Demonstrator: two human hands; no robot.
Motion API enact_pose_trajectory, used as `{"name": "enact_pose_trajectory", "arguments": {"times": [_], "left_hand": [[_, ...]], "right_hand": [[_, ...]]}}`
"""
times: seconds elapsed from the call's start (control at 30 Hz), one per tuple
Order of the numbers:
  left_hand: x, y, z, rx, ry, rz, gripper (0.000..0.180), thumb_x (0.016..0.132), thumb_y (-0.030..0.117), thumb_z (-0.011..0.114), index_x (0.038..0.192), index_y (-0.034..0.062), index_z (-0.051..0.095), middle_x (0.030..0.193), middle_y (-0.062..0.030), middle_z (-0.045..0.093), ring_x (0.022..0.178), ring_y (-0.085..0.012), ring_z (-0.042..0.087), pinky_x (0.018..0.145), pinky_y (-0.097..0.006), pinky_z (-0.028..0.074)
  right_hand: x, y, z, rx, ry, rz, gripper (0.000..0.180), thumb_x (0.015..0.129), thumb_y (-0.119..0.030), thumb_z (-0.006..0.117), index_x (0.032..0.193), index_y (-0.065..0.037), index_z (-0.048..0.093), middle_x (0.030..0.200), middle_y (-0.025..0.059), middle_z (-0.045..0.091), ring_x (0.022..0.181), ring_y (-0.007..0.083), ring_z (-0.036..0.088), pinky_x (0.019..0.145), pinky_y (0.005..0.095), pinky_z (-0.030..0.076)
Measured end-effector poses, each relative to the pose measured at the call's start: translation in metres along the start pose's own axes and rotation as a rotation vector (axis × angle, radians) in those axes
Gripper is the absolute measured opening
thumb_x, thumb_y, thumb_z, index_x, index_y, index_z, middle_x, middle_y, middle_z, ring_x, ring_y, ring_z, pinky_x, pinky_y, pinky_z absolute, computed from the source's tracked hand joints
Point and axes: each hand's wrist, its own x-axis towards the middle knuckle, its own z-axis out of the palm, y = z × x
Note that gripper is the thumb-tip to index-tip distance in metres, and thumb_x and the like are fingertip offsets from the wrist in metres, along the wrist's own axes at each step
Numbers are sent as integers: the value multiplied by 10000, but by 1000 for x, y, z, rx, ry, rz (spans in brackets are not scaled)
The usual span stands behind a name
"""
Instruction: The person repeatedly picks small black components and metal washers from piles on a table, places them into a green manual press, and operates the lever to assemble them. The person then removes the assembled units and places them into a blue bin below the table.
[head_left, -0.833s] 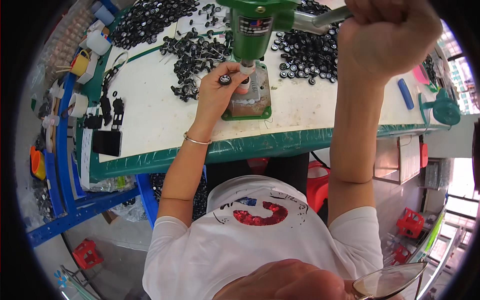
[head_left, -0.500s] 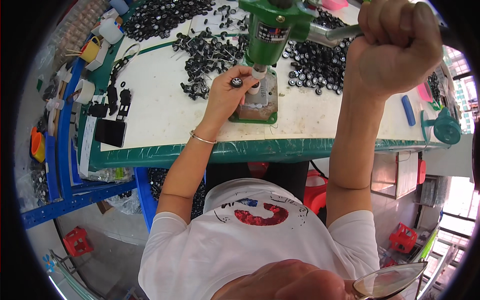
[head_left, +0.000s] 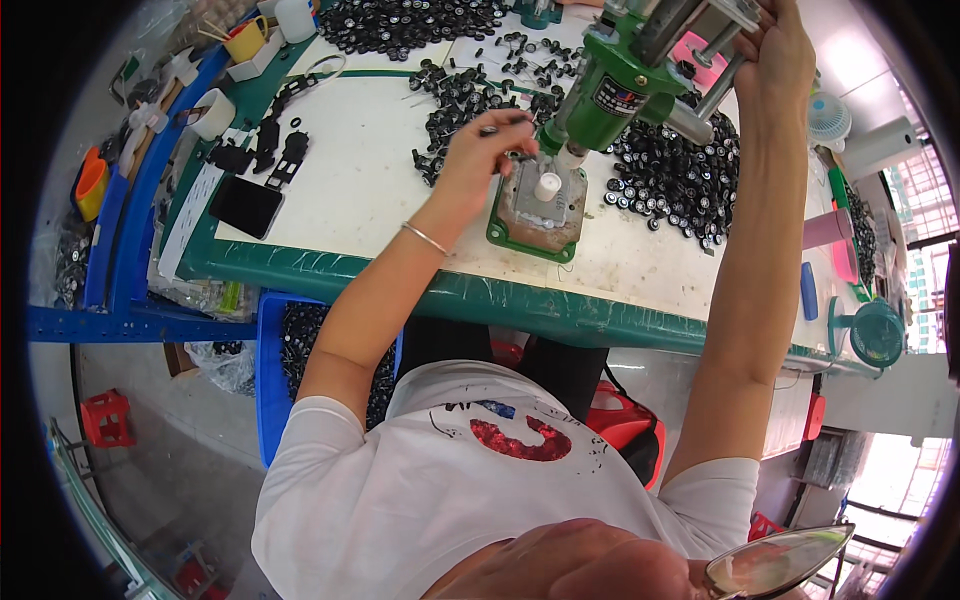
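A green hand press (head_left: 610, 90) stands on the table in front of me, its metal base (head_left: 540, 210) bearing a short white post (head_left: 547, 186). No wheel sits on the post. Just left of the press head, my left hand (head_left: 480, 160) is closed with small black wheel parts (head_left: 488, 131) pinched in its fingers; their exact form is hard to make out. Up at the right, my right hand (head_left: 778, 60) is wrapped round the press lever (head_left: 722, 88), its fingers partly hidden. The white-tipped ram (head_left: 571, 156) is raised above the post.
Piles of small black wheels (head_left: 670, 185) lie right of the press, with wheels on axles (head_left: 450, 105) to its left. A phone (head_left: 247, 207) rests at the table's left. A blue bin (head_left: 270, 380) of black parts stands below; a small green fan (head_left: 876, 333) is at right.
My right hand and the lever have swung up and away, and the ram has lifted. My left hand has drawn back from the post, which no longer carries a wheel. The view has tilted.
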Motion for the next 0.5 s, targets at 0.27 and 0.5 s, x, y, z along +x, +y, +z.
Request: {"name": "enact_pose_trajectory", "arguments": {"times": [0.27, 0.5], "left_hand": [[-26, 33, -56, -262, 227, -90, 168, 830, 67, 664, 969, 74, 569, 727, -22, 574, 764, -154, 614, 611, -268, 484], [-40, 12, -81, 952, 118, 141, 165, 774, 145, 749, 875, 29, 687, 806, -22, 672, 661, -120, 584, 658, -248, 479]], "right_hand": [[-11, 31, -21, 81, -140, 137, 243, 962, -306, 521, 817, -116, 563, 544, -46, 466, 386, 72, 430, 342, 203, 351], [-43, 55, -86, -214, -126, 106, 366, 941, -376, 556, 1071, -39, 612, 816, -6, 616, 663, 90, 560, 544, 204, 422]]}}
